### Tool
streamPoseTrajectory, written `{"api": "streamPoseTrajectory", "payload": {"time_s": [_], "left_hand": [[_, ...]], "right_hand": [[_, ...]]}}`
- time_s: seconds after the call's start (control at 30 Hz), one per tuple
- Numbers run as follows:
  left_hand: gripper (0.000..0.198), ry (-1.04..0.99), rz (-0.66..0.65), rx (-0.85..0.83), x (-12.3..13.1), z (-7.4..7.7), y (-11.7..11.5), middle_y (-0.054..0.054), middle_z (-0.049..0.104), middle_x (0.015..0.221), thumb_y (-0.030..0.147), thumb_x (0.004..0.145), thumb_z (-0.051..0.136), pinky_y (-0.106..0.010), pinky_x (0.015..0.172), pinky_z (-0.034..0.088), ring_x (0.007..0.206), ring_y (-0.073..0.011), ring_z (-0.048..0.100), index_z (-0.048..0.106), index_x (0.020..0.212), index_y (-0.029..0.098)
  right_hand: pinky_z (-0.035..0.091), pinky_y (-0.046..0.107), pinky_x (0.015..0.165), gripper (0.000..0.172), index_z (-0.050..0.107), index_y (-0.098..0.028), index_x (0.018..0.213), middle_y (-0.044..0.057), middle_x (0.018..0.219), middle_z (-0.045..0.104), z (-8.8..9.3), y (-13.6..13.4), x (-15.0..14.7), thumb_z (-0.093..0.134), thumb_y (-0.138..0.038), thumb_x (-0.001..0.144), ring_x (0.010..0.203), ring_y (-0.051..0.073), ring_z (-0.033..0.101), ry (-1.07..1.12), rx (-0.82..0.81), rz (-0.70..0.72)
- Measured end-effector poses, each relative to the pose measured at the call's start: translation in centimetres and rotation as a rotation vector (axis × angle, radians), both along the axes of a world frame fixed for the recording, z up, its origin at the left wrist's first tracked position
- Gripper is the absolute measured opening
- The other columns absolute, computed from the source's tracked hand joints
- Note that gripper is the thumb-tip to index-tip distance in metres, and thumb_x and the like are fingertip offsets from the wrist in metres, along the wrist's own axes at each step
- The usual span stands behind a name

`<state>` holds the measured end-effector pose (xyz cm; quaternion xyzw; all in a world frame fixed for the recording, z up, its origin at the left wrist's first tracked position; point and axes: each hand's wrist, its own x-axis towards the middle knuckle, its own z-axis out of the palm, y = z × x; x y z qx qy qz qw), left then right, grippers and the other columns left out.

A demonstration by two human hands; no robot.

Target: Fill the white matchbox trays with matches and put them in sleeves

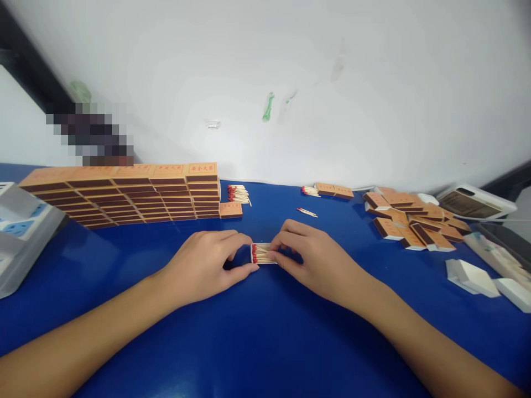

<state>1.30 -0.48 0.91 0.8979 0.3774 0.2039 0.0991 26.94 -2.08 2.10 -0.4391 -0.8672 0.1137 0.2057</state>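
A small white matchbox tray (263, 262) lies in front of me on the blue table, filled with red-headed matches (258, 254). My left hand (209, 260) grips the tray's left end between thumb and fingers. Above its right part, my right hand (307, 255) has thumb and fingertips closed on the matches, hiding that end of the tray. The match heads point left. Beyond my hands lie a pile of loose matches (238, 194), a second bunch of matches (310, 191) and a few single matches (307, 212).
A long wall of stacked matchboxes (166, 193) stands at the left, with one matchbox (231, 210) beside it. Two matchboxes (334, 190) lie at the back. On the right are a heap of matchboxes (410, 215) and white trays (473, 278). A power strip (29, 232) sits far left.
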Motion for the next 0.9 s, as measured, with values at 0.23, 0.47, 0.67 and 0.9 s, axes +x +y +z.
{"api": "streamPoseTrajectory", "payload": {"time_s": [0.23,0.47,0.67,0.9], "left_hand": [[0.024,0.002,-0.013,-0.005,-0.01,0.14,-0.04,0.004,0.065,0.076,0.04,0.098,0.073,-0.026,0.059,0.041,0.062,-0.0128,0.06,0.074,0.116,0.024],[0.024,0.003,-0.013,0.003,0.06,0.09,0.03,0.004,0.065,0.075,0.04,0.097,0.073,-0.026,0.058,0.04,0.062,-0.0128,0.059,0.073,0.115,0.024],[0.025,0.008,-0.005,-0.006,-0.06,0.01,0.05,0.003,0.065,0.078,0.042,0.098,0.072,-0.026,0.059,0.04,0.063,-0.0131,0.06,0.073,0.115,0.024],[0.025,0.009,-0.011,-0.032,0.03,0.24,-0.01,0.004,0.064,0.078,0.043,0.098,0.072,-0.027,0.059,0.04,0.063,-0.0131,0.059,0.073,0.115,0.023]], "right_hand": [[0.051,0.033,0.074,0.008,0.069,-0.021,0.103,0.005,0.1,0.066,-0.2,-0.03,-0.54,0.063,-0.015,0.103,0.086,0.019,0.065,0.007,0.021,-0.002],[0.053,0.032,0.075,0.017,0.069,-0.021,0.104,0.007,0.102,0.065,-0.66,-0.03,-1.06,0.055,-0.012,0.104,0.085,0.018,0.064,0.06,0.085,0.001],[0.051,0.032,0.071,0.016,0.073,-0.02,0.107,0.007,0.103,0.064,-0.08,-0.23,-0.74,0.058,-0.016,0.103,0.081,0.017,0.062,0.042,0.027,0.036],[0.052,0.033,0.075,0.008,0.07,-0.02,0.097,0.006,0.099,0.064,-0.09,-0.22,-0.87,0.064,-0.019,0.102,0.086,0.019,0.064,0.025,0.016,0.006]]}}
